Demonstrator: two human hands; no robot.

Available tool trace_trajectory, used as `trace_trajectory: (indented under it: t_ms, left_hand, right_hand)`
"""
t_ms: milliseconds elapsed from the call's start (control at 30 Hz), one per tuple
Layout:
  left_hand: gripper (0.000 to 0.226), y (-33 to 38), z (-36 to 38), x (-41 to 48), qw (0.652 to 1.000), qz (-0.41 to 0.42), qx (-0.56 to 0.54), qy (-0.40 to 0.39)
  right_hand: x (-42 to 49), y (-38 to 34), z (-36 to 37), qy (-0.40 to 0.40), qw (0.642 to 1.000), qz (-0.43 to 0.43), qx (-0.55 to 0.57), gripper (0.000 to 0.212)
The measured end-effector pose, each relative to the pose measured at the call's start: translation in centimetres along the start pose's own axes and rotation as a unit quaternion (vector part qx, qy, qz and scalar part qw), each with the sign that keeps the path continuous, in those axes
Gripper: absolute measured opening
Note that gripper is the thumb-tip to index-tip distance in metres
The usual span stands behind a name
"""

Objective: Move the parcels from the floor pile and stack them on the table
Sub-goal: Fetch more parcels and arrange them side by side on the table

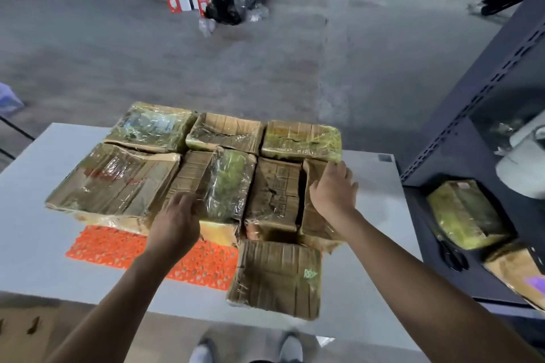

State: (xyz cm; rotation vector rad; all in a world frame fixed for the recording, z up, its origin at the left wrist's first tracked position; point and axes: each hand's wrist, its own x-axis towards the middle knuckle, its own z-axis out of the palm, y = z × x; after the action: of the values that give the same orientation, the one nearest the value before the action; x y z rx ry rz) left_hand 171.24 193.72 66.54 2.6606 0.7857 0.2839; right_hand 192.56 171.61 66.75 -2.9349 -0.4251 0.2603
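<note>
Eight or so parcels (206, 174) already on desk (38, 215), mid-frame. My left hand (177, 222) and right hand (333, 188) rest unclenched on middle parcels, gripping nothing, nudging them square. Floor pile out of view; remainder unknown.

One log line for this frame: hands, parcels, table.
left hand: flat on middle parcel | right hand: on right parcel edge | parcels: packed in rows on table | nothing lifted
</note>
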Motion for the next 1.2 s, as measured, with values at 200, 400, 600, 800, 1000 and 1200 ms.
trace_trajectory:
  t_ms: [200, 400, 600, 800, 1000, 1200]
  left_hand:
    - [0.07, -5.1, 0.2, -1.1, 0.992, 0.083, 0.084, -0.037]
    - [0.049, -6.9, -1.2, 0.3, 0.971, 0.192, 0.137, -0.048]
    - [0.027, -8.6, -1.5, 0.3, 0.951, 0.272, 0.146, -0.035]
    - [0.035, -10.3, -2.0, -2.5, 0.939, 0.321, 0.116, -0.038]
    - [0.034, -11.0, -1.8, -5.5, 0.929, 0.358, 0.091, 0.006]
    - [0.026, -12.1, -1.1, -6.8, 0.947, 0.3, -0.097, -0.063]
  right_hand:
    - [-3.6, -4.1, 0.5, 0.04, 0.991, -0.127, -0.003, 0.056]
    - [-8.5, -10.1, 1.8, -0.02, 0.967, -0.253, 0.034, 0.048]
    - [-10.9, -13.2, 3.3, -0.085, 0.964, -0.252, -0.03, 0.05]
    - [-11.6, -14.7, 2.6, -0.09, 0.972, -0.213, -0.034, 0.049]
    - [-12.1, -15.6, 2.7, -0.077, 0.975, -0.197, -0.062, 0.051]
    - [-14.6, -17.9, 3.3, 0.033, 0.961, -0.253, -0.106, 0.024]
